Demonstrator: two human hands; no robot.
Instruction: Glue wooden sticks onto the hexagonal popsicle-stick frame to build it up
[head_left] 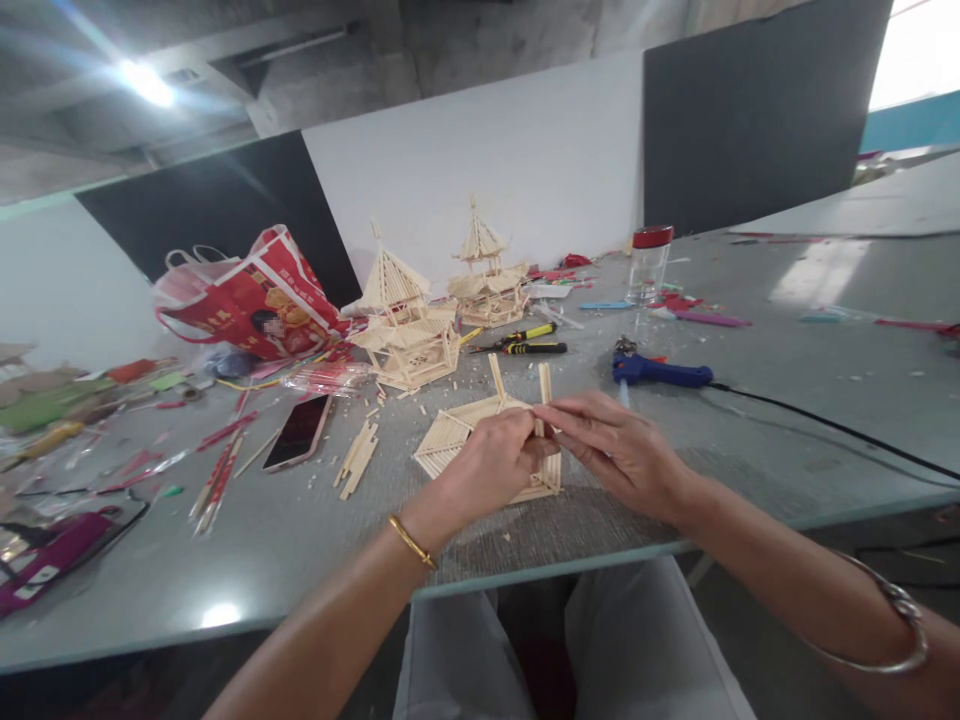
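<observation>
A flat, many-sided platform of thin wooden sticks (pixel 442 437) lies on the table before me, partly hidden by my hands. Two short posts made of sticks rise from it: a far post (pixel 497 376) stands apart from my fingers, and a post at the right edge (pixel 545 380) is pinched at its lower part. My left hand (pixel 495 450) is closed around that right post from the left. From the right, the fingertips of my right hand (pixel 615 445) press together on the same post. Its foot is hidden behind my fingers.
Behind stand two stick pavilions, a nearer one (pixel 409 340) and a farther one (pixel 487 275), with pliers (pixel 536 347) close by. A blue glue gun (pixel 664 371) with a cord lies right. Loose sticks (pixel 358 460), a phone (pixel 300 432), a red bag (pixel 262 300) and a jar (pixel 649 265) lie around.
</observation>
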